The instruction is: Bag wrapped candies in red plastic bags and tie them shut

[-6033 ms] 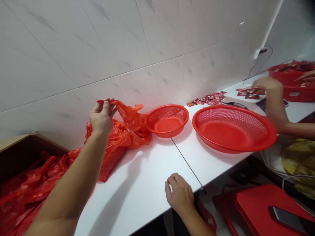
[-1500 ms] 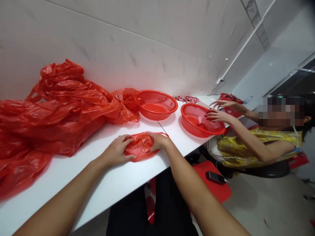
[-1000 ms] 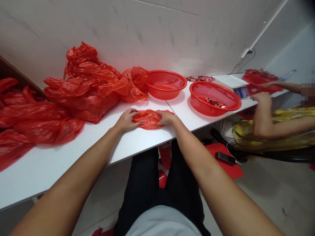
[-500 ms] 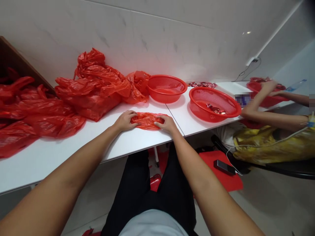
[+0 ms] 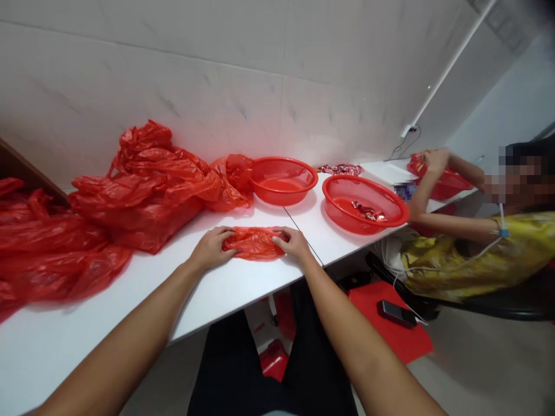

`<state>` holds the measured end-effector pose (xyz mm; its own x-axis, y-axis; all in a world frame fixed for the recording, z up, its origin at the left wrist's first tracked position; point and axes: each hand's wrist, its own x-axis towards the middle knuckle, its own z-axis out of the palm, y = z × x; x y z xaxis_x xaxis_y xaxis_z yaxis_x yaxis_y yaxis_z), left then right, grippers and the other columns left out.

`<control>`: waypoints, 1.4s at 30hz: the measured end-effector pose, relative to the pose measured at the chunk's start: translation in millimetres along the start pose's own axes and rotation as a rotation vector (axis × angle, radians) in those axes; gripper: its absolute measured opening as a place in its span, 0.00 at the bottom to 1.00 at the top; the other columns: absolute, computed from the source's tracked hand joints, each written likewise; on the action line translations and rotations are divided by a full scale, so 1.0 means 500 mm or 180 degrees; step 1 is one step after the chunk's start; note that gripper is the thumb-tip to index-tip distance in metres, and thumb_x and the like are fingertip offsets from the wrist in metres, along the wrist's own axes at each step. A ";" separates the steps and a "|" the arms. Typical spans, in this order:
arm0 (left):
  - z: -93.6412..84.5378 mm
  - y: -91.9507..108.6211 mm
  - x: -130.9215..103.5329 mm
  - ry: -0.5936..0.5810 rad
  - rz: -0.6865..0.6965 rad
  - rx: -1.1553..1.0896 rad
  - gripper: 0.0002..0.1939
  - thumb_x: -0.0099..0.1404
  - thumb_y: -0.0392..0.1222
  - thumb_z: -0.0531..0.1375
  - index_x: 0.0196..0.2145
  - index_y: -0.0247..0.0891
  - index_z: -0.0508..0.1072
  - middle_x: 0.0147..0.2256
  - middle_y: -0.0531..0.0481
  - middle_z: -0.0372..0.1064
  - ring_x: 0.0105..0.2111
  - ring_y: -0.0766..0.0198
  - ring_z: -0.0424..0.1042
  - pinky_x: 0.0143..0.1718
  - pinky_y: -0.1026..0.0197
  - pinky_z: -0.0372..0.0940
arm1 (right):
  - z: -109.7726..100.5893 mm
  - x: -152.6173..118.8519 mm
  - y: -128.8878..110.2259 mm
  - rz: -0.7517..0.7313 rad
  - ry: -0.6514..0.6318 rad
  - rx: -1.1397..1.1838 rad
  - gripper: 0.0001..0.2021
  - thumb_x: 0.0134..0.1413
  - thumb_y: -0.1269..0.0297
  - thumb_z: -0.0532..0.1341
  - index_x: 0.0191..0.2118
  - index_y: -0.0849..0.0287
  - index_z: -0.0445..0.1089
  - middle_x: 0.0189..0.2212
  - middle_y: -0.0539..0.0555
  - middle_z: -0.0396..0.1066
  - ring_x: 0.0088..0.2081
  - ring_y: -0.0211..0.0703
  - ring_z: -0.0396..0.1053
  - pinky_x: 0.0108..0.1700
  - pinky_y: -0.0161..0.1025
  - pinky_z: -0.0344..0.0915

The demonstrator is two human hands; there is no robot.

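A crumpled red plastic bag [image 5: 254,243] lies on the white table between my hands. My left hand [image 5: 213,247] grips its left end, with the thumb and fingers curled round the edge. At the other end my right hand [image 5: 293,242] holds the bag the same way, thumb on top. What the bag contains, if anything, cannot be made out. Just beyond it stands a red plastic basket [image 5: 284,195]. To its right is a second red basket [image 5: 362,222] with a few shiny wrapped pieces [image 5: 368,212] inside.
Filled red bags [image 5: 143,196] are heaped on the left against the wall. Shiny red wrappers [image 5: 341,169] lie behind the baskets. A co-worker in yellow [image 5: 468,260] sits at the right, hands at a red bag. A red stool [image 5: 390,341] bears a black power bank [image 5: 396,313].
My view has tilted up and turned slightly right. Both hands still hold the bag's ends, with little change in grip. The co-worker's hands and red bag have shifted.
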<state>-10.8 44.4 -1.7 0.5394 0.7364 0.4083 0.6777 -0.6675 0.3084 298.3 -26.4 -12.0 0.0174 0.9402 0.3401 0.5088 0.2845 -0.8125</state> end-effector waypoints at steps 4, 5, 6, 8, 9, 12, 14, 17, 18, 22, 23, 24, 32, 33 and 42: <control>-0.003 -0.012 -0.002 0.0055 -0.0154 0.0063 0.26 0.65 0.57 0.64 0.53 0.37 0.81 0.56 0.36 0.75 0.57 0.41 0.73 0.62 0.40 0.66 | 0.008 -0.001 0.003 -0.0119 0.0115 0.0181 0.22 0.59 0.52 0.63 0.54 0.60 0.78 0.36 0.54 0.80 0.28 0.39 0.70 0.34 0.37 0.69; -0.005 -0.015 -0.003 0.0055 -0.0178 0.0070 0.25 0.65 0.56 0.64 0.52 0.37 0.81 0.56 0.36 0.75 0.57 0.42 0.74 0.62 0.40 0.67 | 0.009 -0.003 0.002 -0.0162 0.0151 0.0220 0.22 0.59 0.53 0.63 0.54 0.60 0.77 0.38 0.55 0.80 0.27 0.39 0.69 0.33 0.37 0.69; -0.007 -0.018 -0.004 0.0053 -0.0201 0.0076 0.24 0.65 0.55 0.64 0.51 0.37 0.81 0.55 0.37 0.75 0.56 0.42 0.74 0.61 0.41 0.67 | 0.011 -0.006 0.000 -0.0213 0.0189 0.0252 0.21 0.59 0.54 0.64 0.54 0.59 0.77 0.40 0.56 0.81 0.27 0.38 0.70 0.33 0.37 0.70; -0.011 -0.021 -0.008 0.0047 -0.0250 0.0079 0.21 0.65 0.54 0.65 0.50 0.39 0.81 0.54 0.39 0.76 0.55 0.44 0.75 0.60 0.43 0.69 | 0.013 -0.012 -0.007 -0.0331 0.0274 0.0292 0.19 0.59 0.56 0.64 0.53 0.58 0.77 0.44 0.58 0.80 0.29 0.40 0.72 0.35 0.39 0.72; -0.013 -0.022 -0.010 0.0047 -0.0272 0.0080 0.20 0.65 0.53 0.65 0.50 0.40 0.81 0.54 0.40 0.76 0.55 0.45 0.76 0.60 0.44 0.69 | 0.014 -0.014 -0.010 -0.0389 0.0312 0.0303 0.18 0.59 0.56 0.65 0.52 0.57 0.78 0.45 0.58 0.79 0.32 0.42 0.73 0.37 0.40 0.73; -0.018 -0.024 -0.017 0.0059 -0.0356 0.0070 0.19 0.65 0.51 0.66 0.50 0.41 0.81 0.55 0.42 0.76 0.55 0.47 0.76 0.59 0.46 0.70 | 0.017 -0.020 -0.017 -0.0532 0.0393 0.0293 0.15 0.59 0.58 0.65 0.49 0.56 0.79 0.44 0.59 0.77 0.36 0.46 0.74 0.38 0.42 0.73; -0.020 -0.026 -0.020 0.0047 -0.0466 -0.0034 0.19 0.64 0.50 0.66 0.51 0.42 0.81 0.55 0.43 0.76 0.56 0.47 0.75 0.60 0.46 0.70 | 0.020 -0.020 -0.018 -0.0581 0.0449 0.0229 0.13 0.60 0.58 0.64 0.48 0.55 0.79 0.44 0.59 0.76 0.39 0.48 0.75 0.38 0.43 0.73; -0.022 -0.028 -0.024 0.0039 -0.0651 -0.0295 0.17 0.64 0.47 0.67 0.50 0.44 0.81 0.56 0.44 0.75 0.57 0.47 0.74 0.61 0.46 0.69 | 0.024 -0.019 -0.012 -0.0596 0.0594 0.0132 0.12 0.62 0.57 0.63 0.47 0.53 0.79 0.43 0.59 0.75 0.42 0.50 0.75 0.40 0.44 0.74; -0.023 -0.028 -0.025 0.0044 -0.0696 -0.0372 0.17 0.63 0.46 0.66 0.50 0.44 0.81 0.56 0.44 0.75 0.57 0.47 0.74 0.61 0.46 0.69 | 0.026 -0.018 -0.009 -0.0605 0.0646 0.0112 0.11 0.62 0.57 0.63 0.46 0.53 0.79 0.43 0.59 0.74 0.43 0.51 0.75 0.42 0.46 0.75; -0.027 -0.024 -0.034 0.0103 -0.0922 -0.0620 0.15 0.62 0.42 0.67 0.48 0.44 0.82 0.55 0.44 0.76 0.56 0.47 0.74 0.62 0.45 0.68 | 0.037 -0.019 0.004 -0.0618 0.0747 -0.0047 0.10 0.63 0.58 0.63 0.45 0.52 0.79 0.45 0.60 0.75 0.49 0.56 0.74 0.54 0.54 0.73; -0.028 -0.023 -0.036 0.0123 -0.0971 -0.0668 0.15 0.62 0.41 0.67 0.47 0.44 0.82 0.55 0.44 0.76 0.56 0.47 0.74 0.62 0.45 0.67 | 0.040 -0.019 0.007 -0.0591 0.0758 -0.0100 0.10 0.63 0.58 0.63 0.45 0.51 0.80 0.46 0.60 0.75 0.51 0.57 0.73 0.56 0.56 0.73; -0.029 -0.021 -0.038 0.0141 -0.1004 -0.0711 0.15 0.61 0.40 0.67 0.47 0.45 0.82 0.55 0.44 0.76 0.57 0.47 0.74 0.63 0.45 0.67 | 0.044 -0.019 0.010 -0.0564 0.0771 -0.0149 0.10 0.63 0.57 0.63 0.45 0.50 0.80 0.48 0.60 0.75 0.53 0.58 0.72 0.57 0.58 0.72; -0.040 -0.017 -0.046 0.0127 -0.1049 -0.0832 0.14 0.61 0.37 0.66 0.45 0.45 0.82 0.54 0.45 0.75 0.56 0.48 0.74 0.62 0.45 0.66 | 0.065 -0.018 0.030 -0.0541 0.0836 -0.0539 0.11 0.60 0.55 0.65 0.45 0.46 0.81 0.62 0.58 0.71 0.67 0.65 0.62 0.67 0.69 0.62; -0.041 -0.017 -0.046 0.0138 -0.1046 -0.0842 0.14 0.61 0.37 0.66 0.45 0.45 0.82 0.54 0.45 0.76 0.56 0.48 0.74 0.62 0.45 0.67 | 0.067 -0.018 0.032 -0.0536 0.0846 -0.0591 0.11 0.60 0.55 0.65 0.45 0.46 0.82 0.63 0.58 0.70 0.69 0.66 0.60 0.68 0.70 0.61; -0.039 -0.022 -0.051 0.0266 -0.1155 -0.0965 0.17 0.60 0.36 0.64 0.46 0.46 0.81 0.54 0.45 0.76 0.57 0.48 0.74 0.64 0.45 0.66 | 0.082 -0.016 0.058 -0.0593 0.0764 -0.0833 0.20 0.61 0.50 0.65 0.57 0.44 0.78 0.68 0.56 0.67 0.73 0.71 0.55 0.65 0.74 0.65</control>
<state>-41.7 30.8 1.4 0.2444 0.9247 0.2917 0.6319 -0.3801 0.6754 277.5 -17.8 -57.9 0.0890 0.7979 0.5962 0.7237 0.3595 -0.5891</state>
